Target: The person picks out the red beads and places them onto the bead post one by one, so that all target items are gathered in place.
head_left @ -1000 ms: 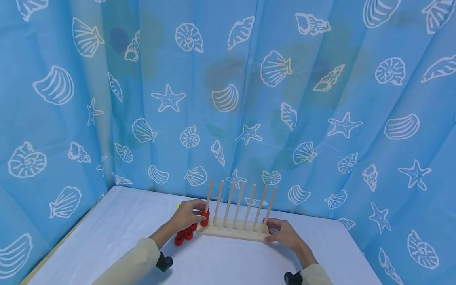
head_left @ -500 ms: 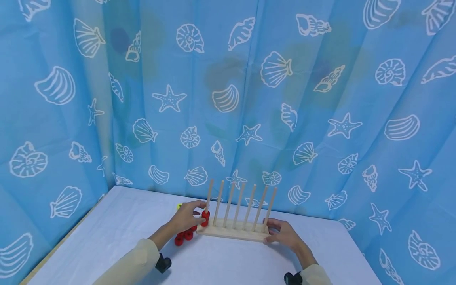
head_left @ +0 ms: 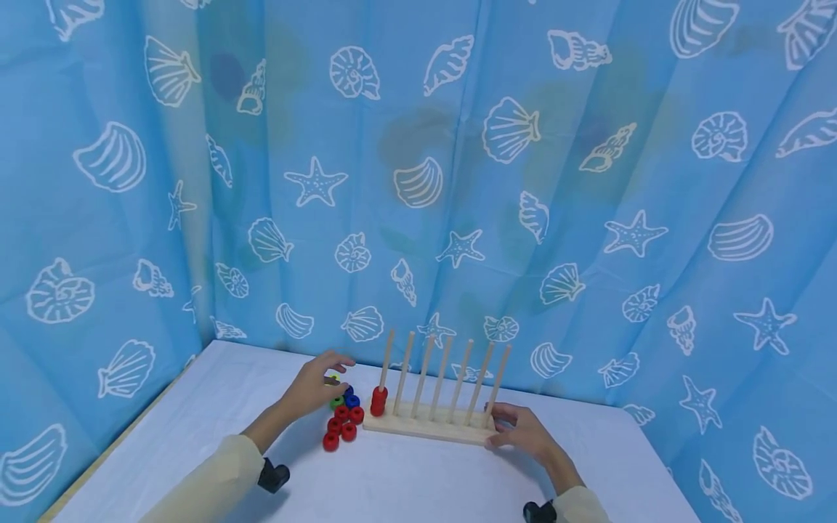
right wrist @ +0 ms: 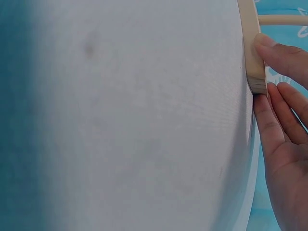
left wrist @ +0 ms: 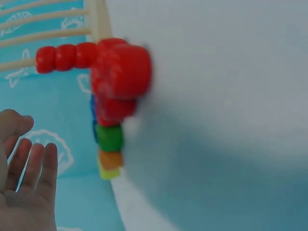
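Blue shell-print curtain (head_left: 461,181) beyond white bench (head_left: 445,487), right hand (head_left: 521,428) gripping right end of wooden peg rack (head_left: 425,427), left hand (head_left: 309,387) loosely spread by far loose beads (head_left: 352,401), red stack (head_left: 378,402) on leftmost peg (head_left: 387,356).

Left grip (head_left: 312,388): fingers (left wrist: 36,166) extended and ranged side by side in the left wrist view, thumb (left wrist: 17,124) parted from them. In the head view, left wrist (head_left: 268,427) sits below and left of this grip; left sleeve (head_left: 209,479), pale, continues farther down-left. Right grip (head_left: 523,430): well to the right of the left grip and lower; right thumb (right wrist: 284,57) set opposite the right fingers (right wrist: 268,127) in a pinching hold. Right wrist (head_left: 564,468) and right sleeve (head_left: 580,506) lie below and right of that grip.
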Tool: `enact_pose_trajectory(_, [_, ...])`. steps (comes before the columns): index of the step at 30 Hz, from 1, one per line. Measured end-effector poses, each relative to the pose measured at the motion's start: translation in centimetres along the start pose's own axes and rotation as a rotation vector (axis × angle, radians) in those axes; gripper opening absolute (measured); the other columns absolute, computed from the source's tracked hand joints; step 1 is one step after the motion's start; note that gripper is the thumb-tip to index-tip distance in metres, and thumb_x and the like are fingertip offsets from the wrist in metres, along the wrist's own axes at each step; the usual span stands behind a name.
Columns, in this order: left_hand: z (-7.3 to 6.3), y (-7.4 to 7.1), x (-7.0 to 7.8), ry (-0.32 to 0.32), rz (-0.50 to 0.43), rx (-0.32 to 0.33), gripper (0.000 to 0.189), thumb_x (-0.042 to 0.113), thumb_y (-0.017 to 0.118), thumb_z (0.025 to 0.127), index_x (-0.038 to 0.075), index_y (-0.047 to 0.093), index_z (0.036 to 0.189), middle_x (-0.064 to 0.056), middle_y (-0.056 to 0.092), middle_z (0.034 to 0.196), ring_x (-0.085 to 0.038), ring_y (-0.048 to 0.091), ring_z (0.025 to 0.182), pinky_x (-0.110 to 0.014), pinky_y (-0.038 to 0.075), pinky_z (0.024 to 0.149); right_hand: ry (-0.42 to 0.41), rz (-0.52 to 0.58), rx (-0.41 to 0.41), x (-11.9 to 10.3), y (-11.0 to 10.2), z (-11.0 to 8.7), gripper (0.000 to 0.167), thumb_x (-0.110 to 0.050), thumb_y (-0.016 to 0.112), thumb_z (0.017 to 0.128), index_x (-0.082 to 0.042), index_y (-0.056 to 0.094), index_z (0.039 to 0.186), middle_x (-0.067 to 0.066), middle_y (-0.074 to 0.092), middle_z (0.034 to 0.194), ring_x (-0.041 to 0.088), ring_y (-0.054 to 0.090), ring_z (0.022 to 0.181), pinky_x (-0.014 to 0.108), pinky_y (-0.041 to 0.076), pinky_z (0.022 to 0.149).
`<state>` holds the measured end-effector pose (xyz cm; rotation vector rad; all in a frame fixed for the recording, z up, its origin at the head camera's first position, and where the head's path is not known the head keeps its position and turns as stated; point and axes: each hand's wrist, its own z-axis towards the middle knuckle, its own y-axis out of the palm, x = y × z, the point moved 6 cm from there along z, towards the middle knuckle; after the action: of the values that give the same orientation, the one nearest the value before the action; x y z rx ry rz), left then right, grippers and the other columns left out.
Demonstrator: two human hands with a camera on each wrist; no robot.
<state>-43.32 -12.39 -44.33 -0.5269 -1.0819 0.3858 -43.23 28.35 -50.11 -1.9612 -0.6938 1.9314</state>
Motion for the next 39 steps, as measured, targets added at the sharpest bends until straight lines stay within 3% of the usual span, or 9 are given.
enact_pose_trajectory(3, [-0.5,0.3,-1.1,-0.036,0.004,-0.009,0.031,0.003,0.074,0.084,0.012,0.068,0.113,-0.006,0.063,0.112,-0.024,0.062,0.104,-0.038,0.057,0.084,0.001,-0.005,0.002,0.1,-0.1,0.0,0.075,-0.008,0.088,0.064,-0.001,0.058,0.132,0.017,0.058,0.132,0.041,0.047,0.129,0.044,0.046,0.1])
enact_pose_trajectory(8, [-1.4,1.2,-2.1,-0.039,0.011,-0.089,0.031,-0.005,0.072,0.082,0.011,0.07,0.108,0.002,0.063,0.105,-0.02,0.062,0.101,-0.039,0.056,0.085,-0.014,-0.003,-0.003,0.2,-0.1,0.0,0.075,-0.008,0.088,0.064,-0.001,0.057,0.132,0.018,0.058,0.133,0.041,0.046,0.13,0.043,0.046,0.1])
enact_pose_trajectory(15, [-2.1,1.9,-2.2,0.002,0.057,-0.228,0.039,-0.013,0.067,0.079,0.013,0.072,0.108,-0.001,0.066,0.107,-0.025,0.062,0.106,-0.04,0.056,0.084,-0.011,-0.003,-0.002,0.1,0.0,0.0,0.075,-0.007,0.087,0.064,-0.003,0.058,0.132,0.017,0.058,0.133,0.04,0.046,0.129,0.045,0.045,0.1])
enact_pose_trajectory(20, [-2.2,1.9,-1.9,0.045,0.144,-0.28,0.041,-0.011,0.067,0.08,0.015,0.074,0.109,-0.002,0.067,0.115,-0.028,0.06,0.112,-0.044,0.055,0.087,-0.002,-0.009,0.007,0.2,0.0,0.0,0.075,-0.007,0.087,0.064,-0.004,0.058,0.133,0.017,0.058,0.133,0.04,0.047,0.129,0.047,0.045,0.1])
enact_pose_trajectory(28, [-2.6,2.2,-1.7,0.15,0.256,-0.331,0.039,-0.009,0.071,0.078,0.015,0.075,0.108,0.006,0.066,0.104,-0.02,0.059,0.104,-0.044,0.052,0.09,0.017,-0.016,0.011,0.4,0.1,-0.1,0.074,-0.007,0.087,0.065,-0.003,0.058,0.133,0.017,0.058,0.133,0.041,0.046,0.129,0.049,0.044,0.101])
enact_pose_trajectory(33, [-2.8,2.0,-1.8,0.127,0.294,-0.353,0.033,-0.001,0.074,0.079,0.017,0.074,0.107,0.005,0.066,0.105,-0.02,0.059,0.107,-0.044,0.052,0.092,0.014,-0.012,0.01,0.4,0.2,-0.2,0.075,-0.005,0.087,0.064,-0.002,0.057,0.133,0.019,0.058,0.133,0.041,0.049,0.127,0.049,0.045,0.1])
enact_pose_trajectory(39, [-2.9,1.5,-2.2,0.047,0.255,-0.38,0.034,0.004,0.078,0.078,0.017,0.072,0.109,0.002,0.066,0.112,-0.024,0.059,0.111,-0.044,0.054,0.09,0.017,-0.02,0.011,0.2,0.0,-0.1,0.075,-0.007,0.088,0.064,-0.002,0.057,0.133,0.018,0.058,0.133,0.04,0.049,0.127,0.047,0.045,0.1])
